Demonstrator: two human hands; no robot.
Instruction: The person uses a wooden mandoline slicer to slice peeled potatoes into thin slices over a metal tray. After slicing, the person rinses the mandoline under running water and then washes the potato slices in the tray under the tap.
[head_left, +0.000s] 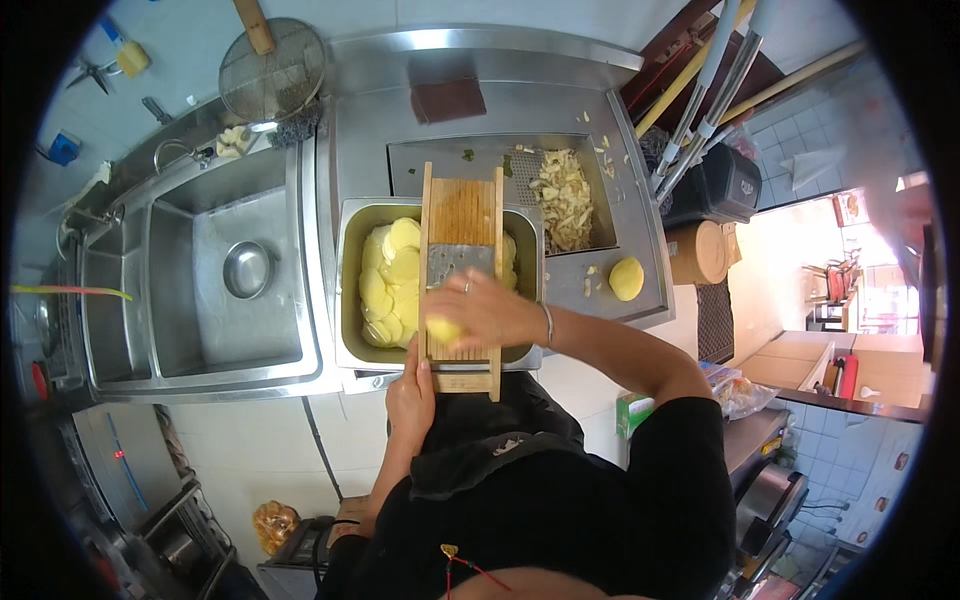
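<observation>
A wooden slicer with a metal plate (461, 214) lies lengthwise across a deep steel pan (349, 358). Pale yellow potato slices (390, 277) fill much of the pan, on both sides of the slicer. My left hand (412, 397) grips the slicer's near left rail. My right hand (484, 311), slightly blurred and with a ring and a bracelet, presses a peeled potato (444, 330) on the slicer just below its metal plate. Another peeled potato (626, 279) rests on the steel counter to the right.
Peelings (564, 199) lie in the recessed steel basin (606, 225) behind the slicer. A double sink (225, 315) adjoins at left, with a round mesh strainer (272, 71) above it. Mop handles (709, 112) and a black bin (712, 184) stand at right.
</observation>
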